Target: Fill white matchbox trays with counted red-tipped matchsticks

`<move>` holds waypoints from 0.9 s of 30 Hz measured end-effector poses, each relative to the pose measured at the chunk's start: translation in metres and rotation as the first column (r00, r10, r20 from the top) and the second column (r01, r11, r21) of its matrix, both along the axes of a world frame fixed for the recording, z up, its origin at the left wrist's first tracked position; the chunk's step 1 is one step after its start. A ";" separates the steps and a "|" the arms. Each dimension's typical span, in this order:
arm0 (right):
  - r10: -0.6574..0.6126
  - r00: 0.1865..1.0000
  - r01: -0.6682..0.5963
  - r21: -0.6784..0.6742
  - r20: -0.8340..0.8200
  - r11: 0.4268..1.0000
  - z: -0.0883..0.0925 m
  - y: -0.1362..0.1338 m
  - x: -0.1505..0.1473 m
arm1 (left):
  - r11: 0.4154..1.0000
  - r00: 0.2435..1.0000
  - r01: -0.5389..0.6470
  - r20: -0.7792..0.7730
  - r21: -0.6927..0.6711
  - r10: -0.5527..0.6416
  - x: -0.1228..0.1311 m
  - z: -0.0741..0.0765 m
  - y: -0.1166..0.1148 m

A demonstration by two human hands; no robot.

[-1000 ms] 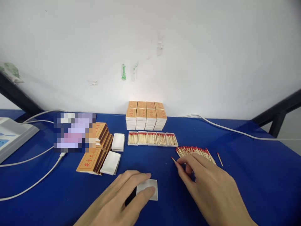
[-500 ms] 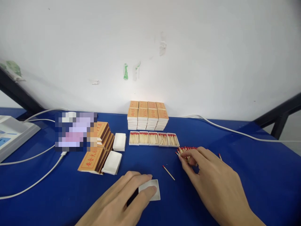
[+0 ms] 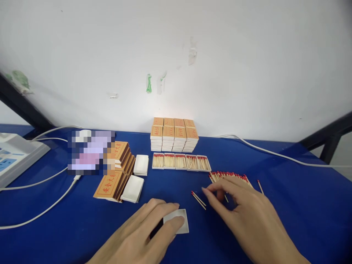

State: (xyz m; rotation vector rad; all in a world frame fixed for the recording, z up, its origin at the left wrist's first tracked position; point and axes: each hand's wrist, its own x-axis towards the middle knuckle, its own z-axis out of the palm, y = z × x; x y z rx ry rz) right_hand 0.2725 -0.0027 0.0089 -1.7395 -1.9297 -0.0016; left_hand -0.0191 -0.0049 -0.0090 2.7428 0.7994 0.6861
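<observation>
My left hand [image 3: 150,229] is closed on a white inner matchbox tray [image 3: 183,224], the thumb lying over it; the tray looks bare inside where it shows. My right hand [image 3: 242,209] hovers right of two loose matches [image 3: 198,200], thumb and forefinger tips together, with nothing visible between them. Partly behind the right hand spreads a pile of red-tipped matches [image 3: 216,176]. One more match [image 3: 260,187] lies right of the pile. Beyond the hands stands a row of several trays filled with matches [image 3: 180,161].
Stacked orange matchboxes [image 3: 174,134] stand against the wall. Matchbox sleeves [image 3: 111,184] and white trays [image 3: 132,188] are piled at left. Further left are a blurred-out object [image 3: 92,152], cables [image 3: 41,223] and a white device [image 3: 22,154]. Another cable [image 3: 275,156] runs along the back right.
My right hand has moved from the match pile slightly left and nearer. A second match now lies beside the single loose one. My left hand stays on the tray.
</observation>
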 end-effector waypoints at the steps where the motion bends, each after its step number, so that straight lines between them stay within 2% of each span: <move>1: -0.044 0.998 0.041 0.060 0.053 0.997 -0.001 0.001 0.002 | 1.000 1.000 0.001 0.002 0.003 -0.001 0.000 0.000 0.000; 4: -0.128 0.970 0.091 0.176 0.206 0.980 -0.005 0.005 0.008 | 1.000 1.000 0.002 -0.006 0.011 -0.002 -0.001 -0.002 0.000; 11: -0.163 0.918 0.077 0.240 0.361 0.968 -0.003 0.004 0.005 | 1.000 1.000 0.009 -0.018 0.010 -0.009 -0.001 -0.003 0.000; 15: -0.146 0.940 0.083 0.210 0.307 0.974 -0.002 0.003 0.005 | 1.000 1.000 0.002 0.018 0.017 -0.002 -0.001 0.002 0.001; 20: -0.088 0.979 0.063 0.133 0.186 0.989 -0.003 0.002 0.004 | 0.998 0.999 0.021 -0.048 0.055 -0.018 -0.002 0.008 0.000; 27: 0.052 0.999 -0.052 -0.010 0.017 0.999 0.000 -0.002 -0.004 | 0.998 0.999 0.024 -0.039 0.054 -0.022 -0.001 0.007 0.003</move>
